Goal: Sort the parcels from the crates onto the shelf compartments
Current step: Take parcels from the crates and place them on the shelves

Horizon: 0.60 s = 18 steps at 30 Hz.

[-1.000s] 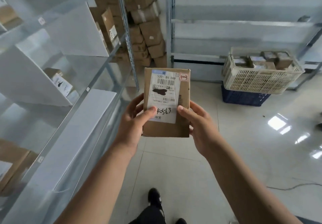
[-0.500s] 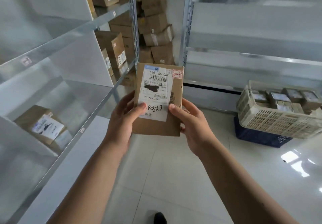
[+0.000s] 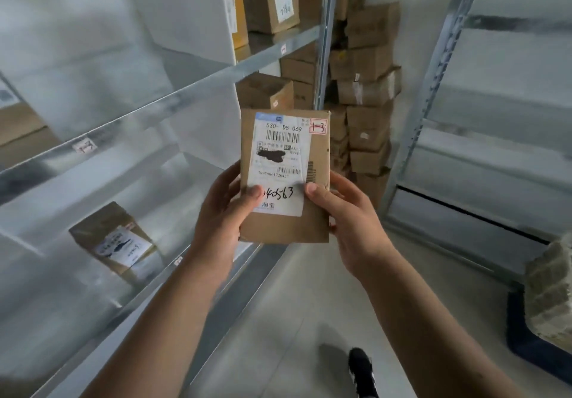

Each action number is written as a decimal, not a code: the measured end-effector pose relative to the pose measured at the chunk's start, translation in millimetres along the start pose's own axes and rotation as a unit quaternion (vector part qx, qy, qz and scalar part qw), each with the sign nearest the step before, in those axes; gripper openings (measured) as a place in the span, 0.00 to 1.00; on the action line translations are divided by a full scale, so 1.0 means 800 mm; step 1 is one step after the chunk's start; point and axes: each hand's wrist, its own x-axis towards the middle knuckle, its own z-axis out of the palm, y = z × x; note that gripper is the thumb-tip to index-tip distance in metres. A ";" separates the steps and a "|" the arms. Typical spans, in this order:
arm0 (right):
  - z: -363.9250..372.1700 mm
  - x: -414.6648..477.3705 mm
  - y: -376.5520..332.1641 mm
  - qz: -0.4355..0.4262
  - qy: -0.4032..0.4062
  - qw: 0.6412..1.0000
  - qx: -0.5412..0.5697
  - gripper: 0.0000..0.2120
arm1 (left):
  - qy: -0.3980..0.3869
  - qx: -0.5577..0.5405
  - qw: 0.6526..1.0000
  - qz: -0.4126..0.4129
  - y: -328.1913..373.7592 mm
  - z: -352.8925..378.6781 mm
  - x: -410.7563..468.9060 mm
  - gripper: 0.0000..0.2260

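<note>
Holding: one parcel, not yet shelved; left hand and right hand, fingers curled round its edges. Shelf, 9 o'clock: several parcels placed. Crate, 4 o'clock: contents hidden.

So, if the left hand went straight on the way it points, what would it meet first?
Past the parcel the left hand holds, probably the brown box on the shelf behind; depth unclear.

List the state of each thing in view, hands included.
held parcel: upright, label facing camera, gripped by both hands.
left hand: grips parcel's left edge, thumb on front.
right hand: grips parcel's right edge, thumb on front.
shelf parcel: lying in left-shelf compartment, untouched.
white crate: atop blue crate, mostly cropped.
</note>
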 end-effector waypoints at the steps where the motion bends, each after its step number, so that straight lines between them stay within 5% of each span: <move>1: -0.002 0.018 -0.003 0.000 -0.025 1.000 0.001 0.32 | 0.024 0.008 1.000 0.008 0.001 0.002 0.009 0.26; 7: -0.005 0.126 -0.032 0.029 -0.177 0.984 -0.003 0.28 | 0.165 0.047 0.984 0.038 0.020 0.017 0.050 0.33; 18: 0.044 0.239 -0.075 0.006 -0.358 0.934 0.003 0.25 | 0.340 0.086 0.929 0.117 0.071 0.049 0.064 0.26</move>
